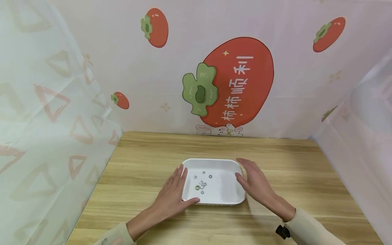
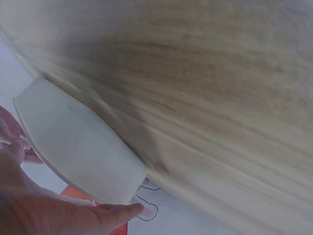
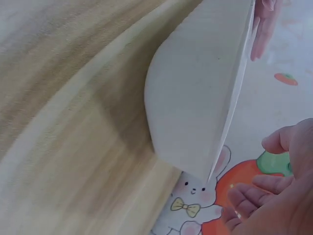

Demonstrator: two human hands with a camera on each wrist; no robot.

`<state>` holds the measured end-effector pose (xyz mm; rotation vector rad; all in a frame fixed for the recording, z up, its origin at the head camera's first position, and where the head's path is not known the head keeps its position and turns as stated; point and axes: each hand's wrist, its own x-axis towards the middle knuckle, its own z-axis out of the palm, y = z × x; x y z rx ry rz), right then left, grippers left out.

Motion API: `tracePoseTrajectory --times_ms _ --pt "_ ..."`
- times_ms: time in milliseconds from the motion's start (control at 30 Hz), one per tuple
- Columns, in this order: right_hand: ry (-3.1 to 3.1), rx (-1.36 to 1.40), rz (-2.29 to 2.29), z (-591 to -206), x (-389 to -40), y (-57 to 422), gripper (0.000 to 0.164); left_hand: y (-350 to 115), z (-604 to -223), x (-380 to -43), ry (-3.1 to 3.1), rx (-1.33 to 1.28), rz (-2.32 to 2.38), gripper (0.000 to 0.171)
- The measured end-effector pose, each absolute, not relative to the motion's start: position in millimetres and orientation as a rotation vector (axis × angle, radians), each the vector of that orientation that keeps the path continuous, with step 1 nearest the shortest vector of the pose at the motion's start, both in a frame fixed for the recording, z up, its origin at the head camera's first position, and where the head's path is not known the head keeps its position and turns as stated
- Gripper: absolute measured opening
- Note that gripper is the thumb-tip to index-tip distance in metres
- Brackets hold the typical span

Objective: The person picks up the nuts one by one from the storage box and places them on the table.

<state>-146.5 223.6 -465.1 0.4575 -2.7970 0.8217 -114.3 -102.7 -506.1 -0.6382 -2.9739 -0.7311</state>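
A white rectangular tray [image 1: 226, 185] with rounded corners rests on the wooden table. Several small metal nuts [image 1: 201, 186] lie loose in its left half, most of them bunched together. My left hand [image 1: 169, 197] is at the tray's left end, its fingers straight along the side and its thumb at the front rim. At the right end is my right hand [image 1: 257, 182], with fingers extended and thumb spread, holding nothing. From the wrist views the tray's outer wall [image 2: 83, 142] shows, while the nuts are hidden behind it.
The light wood table [image 1: 147, 173] runs back to a wall sheet [image 1: 137, 68] printed with persimmons and a rabbit. Pale sheets hang along the left and right sides. A small black object [image 1: 283, 232] sits at the right sleeve's cuff.
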Motion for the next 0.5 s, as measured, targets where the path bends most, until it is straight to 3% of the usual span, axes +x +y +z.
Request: tracePoseTrajectory --times_ms 500 --pt "-2.884 0.64 0.651 -458 -165 191 0.052 -97 -512 -112 -2.943 -0.634 -0.798 0.115"
